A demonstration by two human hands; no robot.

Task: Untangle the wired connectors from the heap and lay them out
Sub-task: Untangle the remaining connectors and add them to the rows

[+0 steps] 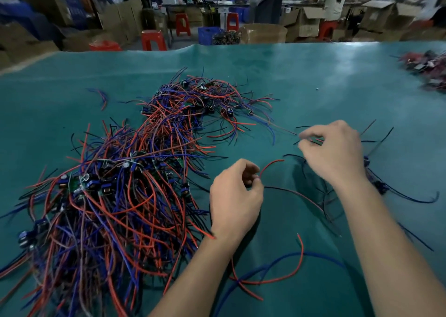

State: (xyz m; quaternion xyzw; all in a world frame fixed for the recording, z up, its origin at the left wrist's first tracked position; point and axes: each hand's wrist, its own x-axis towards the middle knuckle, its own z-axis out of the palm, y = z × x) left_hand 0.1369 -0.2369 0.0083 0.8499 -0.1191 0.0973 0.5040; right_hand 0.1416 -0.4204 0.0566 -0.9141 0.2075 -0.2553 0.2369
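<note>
A big heap of tangled red, blue and black wired connectors (115,191) covers the left half of the green table (301,87). Just right of the heap, my left hand (235,198) pinches a connector whose red wire (270,165) and black wire (294,193) curve off to the right. Farther right and higher, my right hand (334,151) pinches thin black wires (311,141) with curled fingers. Under and behind that hand lie a few separated connectors (381,186). A loose red wire (295,266) and a blue wire (284,258) lie between my forearms.
A second, smaller pile of wired parts (427,68) lies at the table's far right edge. A stray wire pair (102,97) lies left of the heap's upper end. Beyond the table stand red stools (153,40), cardboard boxes, a blue crate (210,34) and people at benches.
</note>
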